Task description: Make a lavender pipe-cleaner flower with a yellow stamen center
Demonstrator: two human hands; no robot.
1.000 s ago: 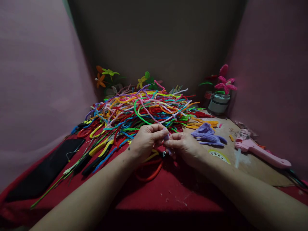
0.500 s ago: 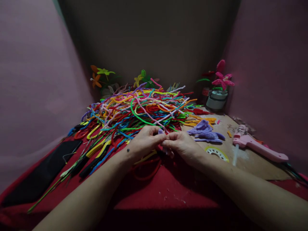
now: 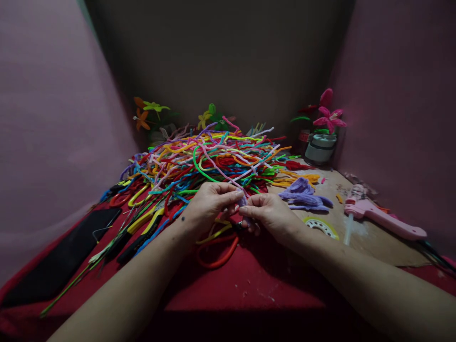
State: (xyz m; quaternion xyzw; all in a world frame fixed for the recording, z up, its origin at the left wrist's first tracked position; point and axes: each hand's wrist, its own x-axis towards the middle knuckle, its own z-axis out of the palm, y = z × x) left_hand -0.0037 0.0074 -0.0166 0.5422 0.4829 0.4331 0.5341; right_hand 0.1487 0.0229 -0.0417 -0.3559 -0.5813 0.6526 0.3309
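Note:
My left hand (image 3: 209, 205) and my right hand (image 3: 270, 214) meet fingertip to fingertip over the red cloth (image 3: 249, 280). Between them they pinch a short lilac pipe cleaner piece (image 3: 243, 202), which is mostly hidden by the fingers. Just behind the hands lies a big heap of coloured pipe cleaners (image 3: 210, 159). A loop of orange pipe cleaner (image 3: 217, 256) lies on the cloth under my wrists.
Purple pipe cleaner pieces (image 3: 303, 195) and a tape roll (image 3: 320, 226) lie to the right on a brown board (image 3: 374, 242). A pink glue gun (image 3: 381, 219) rests farther right. Pliers with yellow handles (image 3: 142, 228) and a dark phone (image 3: 64, 256) lie left. Pipe cleaner flowers (image 3: 329, 116) stand at the back.
My fingers have shifted on the lilac piece and the left hand has turned slightly. The view dropped a little a second ago and has held steady since.

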